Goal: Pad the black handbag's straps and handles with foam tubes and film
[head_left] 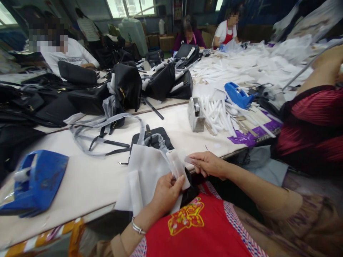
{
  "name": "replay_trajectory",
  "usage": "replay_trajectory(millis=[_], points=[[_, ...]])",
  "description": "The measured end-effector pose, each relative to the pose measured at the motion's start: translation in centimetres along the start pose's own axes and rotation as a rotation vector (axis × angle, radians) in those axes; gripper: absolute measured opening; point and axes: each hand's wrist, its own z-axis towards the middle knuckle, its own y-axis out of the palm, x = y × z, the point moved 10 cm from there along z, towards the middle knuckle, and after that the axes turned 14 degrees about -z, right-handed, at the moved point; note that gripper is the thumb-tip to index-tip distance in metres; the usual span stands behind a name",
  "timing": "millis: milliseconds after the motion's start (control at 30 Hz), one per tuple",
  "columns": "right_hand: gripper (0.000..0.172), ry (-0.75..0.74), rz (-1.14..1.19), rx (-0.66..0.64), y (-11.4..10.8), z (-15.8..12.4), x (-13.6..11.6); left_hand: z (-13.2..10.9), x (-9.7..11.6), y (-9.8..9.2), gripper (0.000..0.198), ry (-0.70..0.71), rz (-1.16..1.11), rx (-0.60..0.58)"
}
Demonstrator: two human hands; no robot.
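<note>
The left hand (167,189) pinches a white wrap (177,164), its thumb laid across the front and the fingers behind, while the right hand (210,164), just beside it, pinches a small thin strip (190,160) by one end; whether that is tape I cannot tell. The black bag (162,132) lies on the table (88,171) just beyond the left hand, partly under a white sheet (146,160), with a film-covered strap (159,139) leading toward the wrap. A white roll (135,189) rests left of the left hand. For good work here, the left thumb is best kept firm over the wrap's edge without crushing it, and the strip held by its very end so most of its face stays untouched. Lining the strip up square before contact would help avoid creases, and slack in the strap should prevent tugging the bag. A blue dispenser (45,182) stands well left of the left hand, a grey dispenser (197,123) beyond the right.
</note>
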Motion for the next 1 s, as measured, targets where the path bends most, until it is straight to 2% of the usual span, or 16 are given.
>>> replay_trajectory(millis=[100,233,400,500,667,800,933,1000], points=[[0.020,-0.046,-0.131,-0.068,0.8,-0.6,-0.5,-0.1,0.0,0.2,0.038,0.015,-0.010,-0.004],[0.021,0.075,-0.253,-0.043,1.0,-0.2,0.5,-0.4,0.7,0.1,0.038,0.063,0.099,0.028],[0.023,-0.103,-0.492,-0.011,0.6,0.2,-2.0,-0.8,1.8,-0.5,0.035,0.126,0.263,0.090],[0.024,-0.134,-0.536,-0.038,0.7,0.3,-2.9,-0.9,2.0,-0.5,0.034,0.150,0.269,0.097],[0.022,-0.138,-0.225,-0.059,2.8,1.4,-3.1,-1.1,2.3,-0.5,0.035,0.195,0.272,0.093],[0.015,-0.030,0.148,-0.151,5.3,2.0,-1.8,-1.4,2.6,-0.9,0.034,0.233,0.288,0.115],[0.030,0.006,0.601,-0.324,7.2,0.7,-2.7,-1.5,2.9,-1.2,0.033,0.267,0.310,0.117],[0.036,0.017,0.683,-0.328,7.5,0.2,-3.4,-1.5,2.8,-1.3,0.032,0.256,0.300,0.112]])
